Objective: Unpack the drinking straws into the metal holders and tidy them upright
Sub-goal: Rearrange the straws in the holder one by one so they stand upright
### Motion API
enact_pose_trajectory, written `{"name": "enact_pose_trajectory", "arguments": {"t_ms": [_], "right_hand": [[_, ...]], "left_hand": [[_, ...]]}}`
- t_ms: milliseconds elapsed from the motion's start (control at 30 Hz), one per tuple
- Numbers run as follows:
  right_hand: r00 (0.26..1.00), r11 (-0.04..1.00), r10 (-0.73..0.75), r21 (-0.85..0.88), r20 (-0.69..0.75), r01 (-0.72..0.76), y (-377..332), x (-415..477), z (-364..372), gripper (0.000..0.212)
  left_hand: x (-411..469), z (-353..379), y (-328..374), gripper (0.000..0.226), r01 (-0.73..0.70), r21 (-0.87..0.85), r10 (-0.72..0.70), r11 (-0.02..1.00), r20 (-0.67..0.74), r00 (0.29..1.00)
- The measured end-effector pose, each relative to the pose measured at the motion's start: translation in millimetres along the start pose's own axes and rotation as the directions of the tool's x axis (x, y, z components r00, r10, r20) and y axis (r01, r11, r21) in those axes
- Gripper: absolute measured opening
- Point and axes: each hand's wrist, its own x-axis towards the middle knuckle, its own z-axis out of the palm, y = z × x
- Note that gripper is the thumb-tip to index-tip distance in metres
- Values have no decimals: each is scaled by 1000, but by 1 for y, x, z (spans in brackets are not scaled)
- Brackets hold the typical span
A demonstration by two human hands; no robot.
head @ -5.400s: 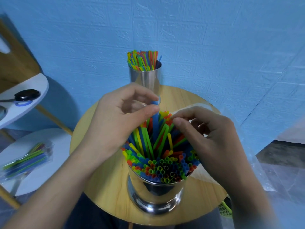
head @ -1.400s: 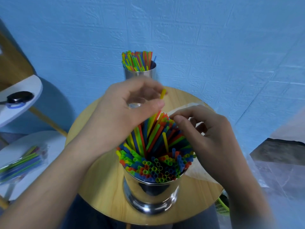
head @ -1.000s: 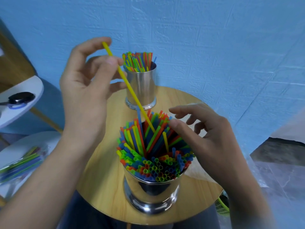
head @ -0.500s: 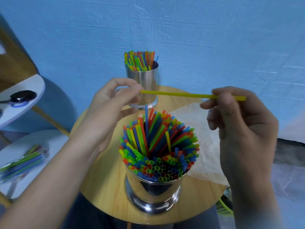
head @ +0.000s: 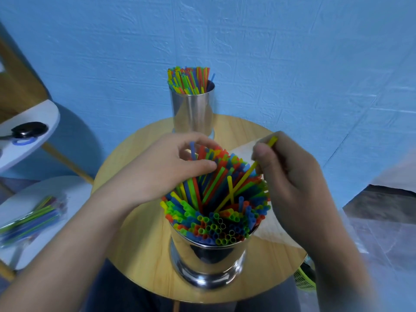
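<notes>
A wide metal holder (head: 208, 262) packed with coloured straws (head: 216, 219) stands at the near edge of a round wooden table (head: 139, 255). My right hand (head: 290, 183) pinches a yellow straw (head: 238, 183) whose lower end sits among the straws in that holder. My left hand (head: 164, 170) pinches a blue straw (head: 192, 150) that sticks up at the far side of the bundle. A taller, narrower metal holder (head: 192, 111), also full of straws (head: 189, 79), stands at the table's far edge.
A clear empty plastic bag (head: 270, 230) lies on the table's right part under my right hand. On a low white shelf (head: 74, 188) at left lies a sealed packet of straws (head: 31, 219). A higher white shelf (head: 42, 118) carries a black object (head: 29, 129). A blue wall is close behind.
The yellow straw, held level between both hands half a second ago, is now in my right hand alone with its tip down in the near holder. My left hand has dropped onto the bundle.
</notes>
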Motion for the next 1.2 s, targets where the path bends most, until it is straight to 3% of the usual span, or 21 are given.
{"name": "enact_pose_trajectory", "arguments": {"t_ms": [233, 433, 1000, 1133, 1200], "right_hand": [[992, 994, 100, 34, 72, -103, 4, -1, -2, 5], [994, 997, 76, 22, 78, -78, 3, 1, -1, 21], [997, 998, 65, 2, 48, -65, 2, -1, -1, 17], [996, 998, 69, -9, 53, -69, 1, -3, -2, 20], [995, 997, 77, -5, 61, -77, 1, -3, -2, 20]], "left_hand": [[2, 1, 2, 12, -17, 11, 17, 1000, 5, 1000], [0, 2, 4, 8, -32, -26, 31, 999, -19, 999], [-1, 0, 14, 13, -116, -60, 110, 991, -100, 989], [-3, -3, 17, 11, -202, 2, 199, 979, -177, 964], [-4, -4, 21, 13, -266, -50, 247, 963, -247, 937]]}}
